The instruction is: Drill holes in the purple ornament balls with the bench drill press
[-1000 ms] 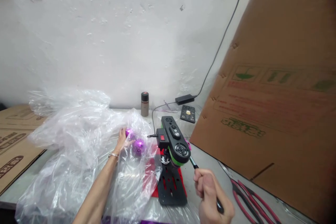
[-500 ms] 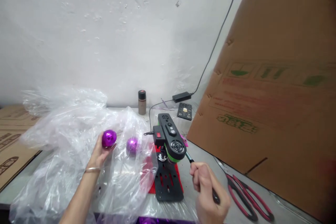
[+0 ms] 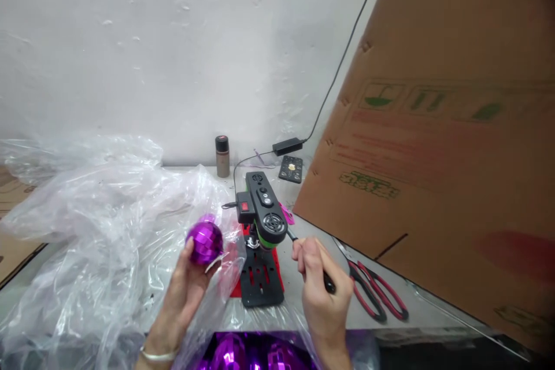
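We now hold the purple ball [image 3: 204, 241] lifted clear of the plastic bag [image 3: 87, 214] in our left hand [image 3: 186, 289], while our right hand [image 3: 323, 295] stays clenched on the machine lever [image 3: 310, 260]

Left hand [image 3: 184, 292] lifted purple ball [image 3: 204, 241] from bag, nearer machine [image 3: 261, 221].

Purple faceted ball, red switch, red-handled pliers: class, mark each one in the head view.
Purple faceted ball [image 3: 205, 241], head view, centre of its mirrored face.
Red switch [image 3: 244, 206], head view, middle of the rocker.
Red-handled pliers [image 3: 377, 296], head view, on a red handle.
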A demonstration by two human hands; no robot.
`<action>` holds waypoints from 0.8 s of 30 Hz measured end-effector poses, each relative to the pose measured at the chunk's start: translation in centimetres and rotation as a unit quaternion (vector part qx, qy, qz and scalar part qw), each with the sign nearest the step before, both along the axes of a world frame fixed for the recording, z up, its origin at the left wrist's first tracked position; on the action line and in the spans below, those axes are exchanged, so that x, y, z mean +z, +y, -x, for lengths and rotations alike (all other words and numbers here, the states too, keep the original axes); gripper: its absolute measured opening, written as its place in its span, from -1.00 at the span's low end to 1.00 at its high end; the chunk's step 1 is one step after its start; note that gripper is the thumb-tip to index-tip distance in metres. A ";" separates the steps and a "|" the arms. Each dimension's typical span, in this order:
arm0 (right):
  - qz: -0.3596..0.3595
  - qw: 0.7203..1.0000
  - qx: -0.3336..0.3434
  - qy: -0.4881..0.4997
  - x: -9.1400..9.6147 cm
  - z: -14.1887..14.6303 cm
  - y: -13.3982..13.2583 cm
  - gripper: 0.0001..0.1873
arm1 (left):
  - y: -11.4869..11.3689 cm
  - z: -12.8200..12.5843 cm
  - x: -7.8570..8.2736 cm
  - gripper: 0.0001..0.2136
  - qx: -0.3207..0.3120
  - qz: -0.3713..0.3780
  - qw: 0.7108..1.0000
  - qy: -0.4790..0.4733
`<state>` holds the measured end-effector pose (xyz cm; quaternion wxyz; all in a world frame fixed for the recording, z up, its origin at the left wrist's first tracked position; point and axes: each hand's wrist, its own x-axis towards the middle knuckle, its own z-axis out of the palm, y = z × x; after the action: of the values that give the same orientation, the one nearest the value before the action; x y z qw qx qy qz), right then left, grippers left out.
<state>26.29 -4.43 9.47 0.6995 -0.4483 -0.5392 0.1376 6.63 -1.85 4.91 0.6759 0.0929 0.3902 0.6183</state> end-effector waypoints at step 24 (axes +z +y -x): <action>-0.004 0.999 0.031 -0.027 -0.5 -0.5 -0.4 -0.61 | 0.4 -5.1 -10.1 -0.37 -0.108 -0.257 0.762 0.585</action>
<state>26.82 -4.83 9.02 0.6818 -0.4319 -0.5725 0.1445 11.69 -1.42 -5.21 0.3297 0.6480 0.5236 0.4442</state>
